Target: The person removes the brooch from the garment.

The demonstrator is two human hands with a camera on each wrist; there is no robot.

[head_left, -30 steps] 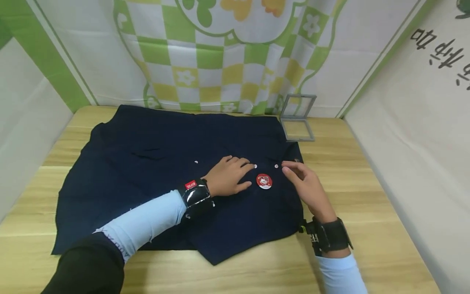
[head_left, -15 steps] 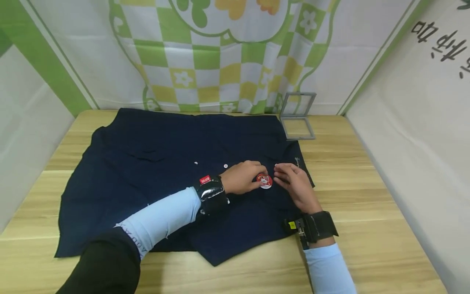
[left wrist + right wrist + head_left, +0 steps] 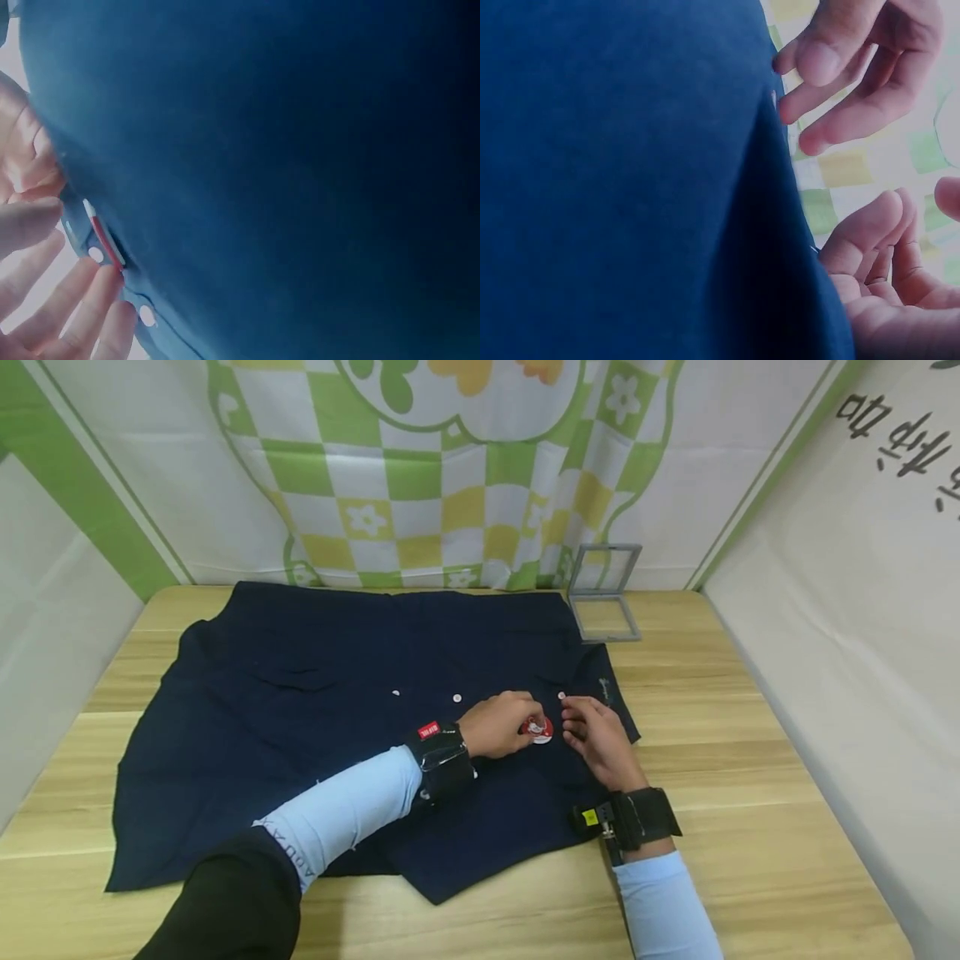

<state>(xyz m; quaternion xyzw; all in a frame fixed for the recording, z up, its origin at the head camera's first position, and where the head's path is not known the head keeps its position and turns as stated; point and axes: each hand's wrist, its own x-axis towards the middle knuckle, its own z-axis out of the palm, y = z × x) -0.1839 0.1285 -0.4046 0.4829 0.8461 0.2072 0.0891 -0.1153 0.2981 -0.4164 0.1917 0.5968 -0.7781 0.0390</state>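
Observation:
A dark navy shirt (image 3: 300,735) lies spread over the table, its collar (image 3: 611,693) at the right and white buttons down its front. A round red and white button badge (image 3: 545,737) rests on its chest. My left hand (image 3: 498,725) is over the badge, bent fingers partly covering it. In the left wrist view its fingertips (image 3: 105,289) are at the edge of the badge (image 3: 107,241), which is seen side-on. My right hand (image 3: 600,739) is just right of the badge, fingers loosely bent, fingertips beside a white shirt button (image 3: 561,696).
A grey hinged double frame (image 3: 606,618) stands at the back right, by the shirt's edge. Behind the wooden table (image 3: 720,760) hangs a green and yellow checked curtain (image 3: 420,485). Pale walls (image 3: 840,643) rise on both sides.
My left hand has moved right onto the badge, uncovering a shirt button behind it. My right hand has moved left, nearer to the badge, and its fingers have bent more. The badge stays in place.

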